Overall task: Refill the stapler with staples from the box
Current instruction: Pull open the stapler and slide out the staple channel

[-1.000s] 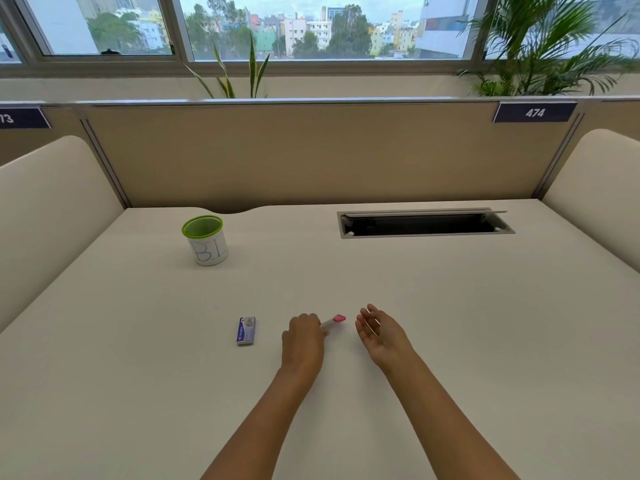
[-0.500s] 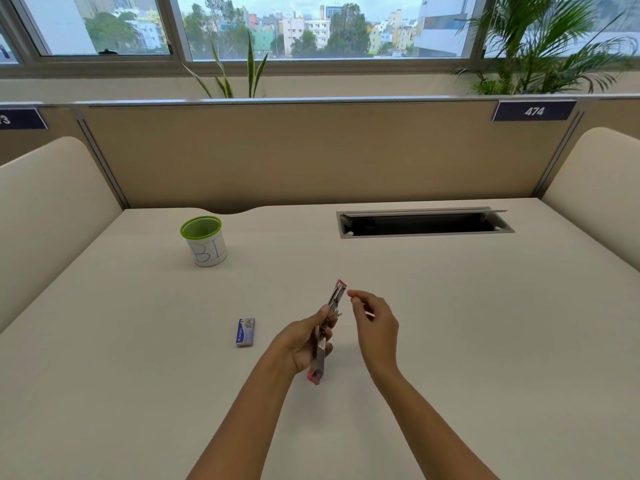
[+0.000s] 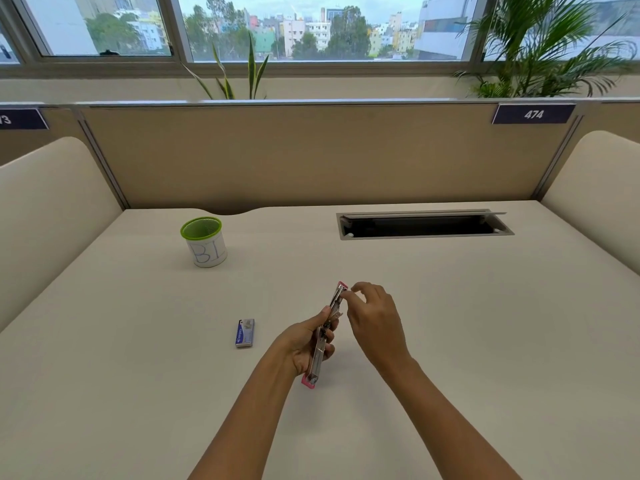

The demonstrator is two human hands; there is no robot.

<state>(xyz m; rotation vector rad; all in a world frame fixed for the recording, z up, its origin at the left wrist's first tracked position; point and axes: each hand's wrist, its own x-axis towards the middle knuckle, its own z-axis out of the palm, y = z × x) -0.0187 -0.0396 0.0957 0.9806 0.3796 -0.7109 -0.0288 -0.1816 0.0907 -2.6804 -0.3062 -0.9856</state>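
Note:
A small pink and metal stapler [image 3: 323,336] is swung fully open into one long strip and held above the desk by my left hand [image 3: 306,344], which grips its middle. My right hand [image 3: 375,320] has its fingertips pinched at the stapler's upper half, near the far pink end; whether a staple strip is between those fingers I cannot tell. The blue staple box [image 3: 245,333] lies flat on the desk just left of my left hand, apart from it.
A green-rimmed white pen cup [image 3: 204,242] marked "BI" stands at the back left. A cable slot [image 3: 424,224] with a raised lid is cut into the desk at the back right. Padded dividers close in both sides and a partition the back.
My left hand lifted the stapler off the desk and it now hangs fully open. My right hand turned over and brought its fingertips onto the stapler's upper half.

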